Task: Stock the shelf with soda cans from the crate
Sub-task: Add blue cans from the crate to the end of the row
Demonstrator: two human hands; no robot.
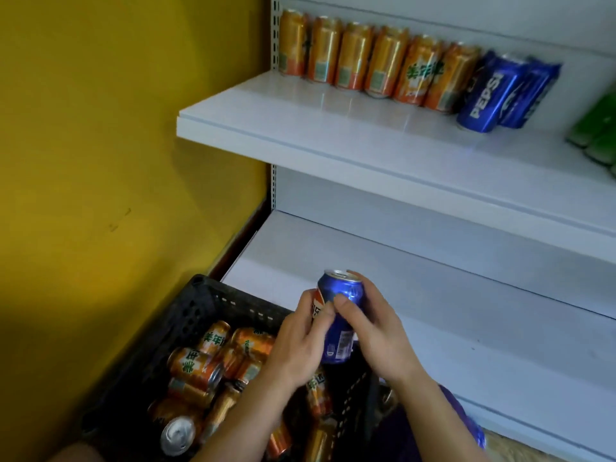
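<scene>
You hold one blue Pepsi can (pixel 340 315) with both hands, upright, just above the far rim of the black plastic crate (pixel 200 305) and in front of the lower shelf (pixel 433 295). Your left hand (pixel 300 345) is curled round the left side of the can, and your right hand (pixel 373 331) wraps the right side, with the thumb pressed on the front and the fingers closed behind. So the can is well secured, but two hands are more than it needs.

I think the step now is to carry this can up to the upper shelf (pixel 333 128). There the other Pepsi cans (pixel 500 91) stand just to the right of the row of orange soda cans (pixel 366 58), and some green cans (pixel 596 128) are further right. It is better to give the can to your right hand alone, holding it by the middle of the body. Keep it upright, put it down in front of the blue cans with the label to the front, and do not knock the neighbours. Many orange cans (pixel 200 365) lie in the crate, waiting.
</scene>
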